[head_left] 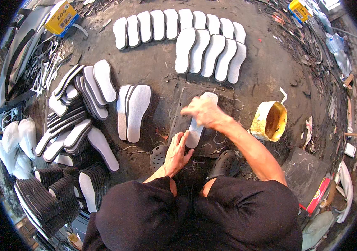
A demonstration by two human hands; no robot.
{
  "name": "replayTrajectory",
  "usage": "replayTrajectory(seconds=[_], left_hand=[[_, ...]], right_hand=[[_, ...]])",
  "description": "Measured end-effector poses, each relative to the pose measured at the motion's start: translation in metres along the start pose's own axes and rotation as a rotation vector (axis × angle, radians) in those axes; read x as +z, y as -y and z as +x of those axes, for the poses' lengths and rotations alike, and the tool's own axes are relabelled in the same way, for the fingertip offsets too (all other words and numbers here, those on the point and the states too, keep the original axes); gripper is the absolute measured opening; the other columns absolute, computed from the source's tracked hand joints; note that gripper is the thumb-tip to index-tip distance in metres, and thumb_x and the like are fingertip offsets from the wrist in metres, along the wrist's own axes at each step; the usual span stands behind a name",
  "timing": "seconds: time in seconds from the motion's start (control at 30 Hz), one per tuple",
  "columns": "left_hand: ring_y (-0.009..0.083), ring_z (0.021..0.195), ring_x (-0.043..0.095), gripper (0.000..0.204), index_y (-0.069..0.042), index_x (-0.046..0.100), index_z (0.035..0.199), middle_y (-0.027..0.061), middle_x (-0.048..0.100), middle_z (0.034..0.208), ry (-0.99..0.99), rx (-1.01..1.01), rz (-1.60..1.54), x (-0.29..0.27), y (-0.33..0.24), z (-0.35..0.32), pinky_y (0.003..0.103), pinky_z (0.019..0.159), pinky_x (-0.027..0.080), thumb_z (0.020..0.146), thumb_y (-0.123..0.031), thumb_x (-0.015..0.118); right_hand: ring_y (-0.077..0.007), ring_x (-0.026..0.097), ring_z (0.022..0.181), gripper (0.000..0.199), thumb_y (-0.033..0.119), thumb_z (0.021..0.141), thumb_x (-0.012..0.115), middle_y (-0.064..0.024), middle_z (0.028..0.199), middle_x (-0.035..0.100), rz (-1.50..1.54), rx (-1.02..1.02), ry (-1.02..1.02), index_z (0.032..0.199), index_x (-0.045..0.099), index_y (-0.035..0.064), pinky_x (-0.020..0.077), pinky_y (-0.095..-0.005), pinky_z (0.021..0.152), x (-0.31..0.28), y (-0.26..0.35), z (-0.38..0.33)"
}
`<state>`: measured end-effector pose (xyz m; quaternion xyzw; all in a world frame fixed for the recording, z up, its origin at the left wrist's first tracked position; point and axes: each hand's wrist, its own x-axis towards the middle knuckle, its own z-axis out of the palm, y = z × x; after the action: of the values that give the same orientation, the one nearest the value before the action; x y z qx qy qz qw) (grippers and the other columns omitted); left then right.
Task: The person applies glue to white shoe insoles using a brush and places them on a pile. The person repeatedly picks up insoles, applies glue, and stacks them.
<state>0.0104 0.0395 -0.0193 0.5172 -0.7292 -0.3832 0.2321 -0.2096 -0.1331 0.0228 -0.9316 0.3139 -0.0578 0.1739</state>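
A white insole-shaped sole (197,133) lies lengthwise on a dark square mat (179,109) between my feet. My left hand (177,154) rests beside its near end, fingers stretched out and fingertips touching the edge. Over the sole's upper half is my right hand (205,113), smeared by motion. Its fingers are bent toward the left, and whether they hold anything is hidden. Left of the mat, a pale sole (139,113) lies side by side with others. A yellow tub (266,121) with brown residue inside stands to the right of my right forearm.
White soles (185,50) lie in two overlapping rows at the far side. Loose soles (67,121) are heaped at left, with dark stacks (46,205) nearer me. Yellow boxes (62,19) sit at the far corners. Scraps (312,54) and a red box (315,195) line the right.
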Motion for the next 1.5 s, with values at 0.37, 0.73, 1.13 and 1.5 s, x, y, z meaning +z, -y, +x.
replayTrajectory(seconds=[0.37, 0.73, 1.13, 1.5], left_hand=[[0.0258, 0.103, 0.073, 0.058, -0.003, 0.060, 0.148, 0.0155, 0.071, 0.117, -0.170, -0.234, -0.310, -0.034, 0.006, 0.010, 0.039, 0.093, 0.061, 0.092, 0.004, 0.072], [0.0412, 0.134, 0.056, 0.106, -0.007, 0.037, 0.170, 0.0242, 0.054, 0.143, -0.071, -0.049, -0.035, 0.004, -0.008, 0.019, 0.052, 0.115, 0.050, 0.082, -0.021, 0.094], [0.0464, 0.140, 0.051, 0.107, -0.002, 0.034, 0.169, 0.0280, 0.055, 0.151, -0.584, 0.006, -0.038, -0.064, 0.038, 0.164, 0.057, 0.123, 0.043, 0.081, -0.014, 0.093], [0.0460, 0.150, 0.045, 0.102, -0.003, 0.041, 0.167, 0.0288, 0.048, 0.158, -0.716, -0.054, 0.095, -0.074, 0.058, 0.199, 0.055, 0.126, 0.040, 0.085, -0.030, 0.096]], right_hand=[[-0.0260, 0.069, 0.095, 0.039, 0.012, 0.092, 0.065, -0.0046, 0.106, 0.073, -0.099, 0.274, -0.267, 0.129, 0.074, 0.0169, 0.0520, -0.0428, 0.085, 0.068, 0.106, -0.068], [-0.0220, 0.071, 0.122, 0.041, 0.025, 0.112, 0.070, -0.0191, 0.127, 0.079, 0.811, 1.104, -0.899, 0.142, 0.070, -0.0029, 0.0546, -0.0419, 0.109, -0.025, 0.072, -0.171], [-0.0369, 0.068, 0.116, 0.034, 0.016, 0.110, 0.063, -0.0166, 0.122, 0.077, -0.300, 1.280, -0.332, 0.142, 0.072, 0.0065, 0.0473, -0.0519, 0.101, -0.060, 0.119, -0.268], [-0.0507, 0.072, 0.126, 0.041, 0.019, 0.109, 0.069, -0.0314, 0.135, 0.076, -0.212, 1.334, -0.663, 0.142, 0.071, -0.0061, 0.0551, -0.0542, 0.107, -0.094, 0.076, -0.261]])
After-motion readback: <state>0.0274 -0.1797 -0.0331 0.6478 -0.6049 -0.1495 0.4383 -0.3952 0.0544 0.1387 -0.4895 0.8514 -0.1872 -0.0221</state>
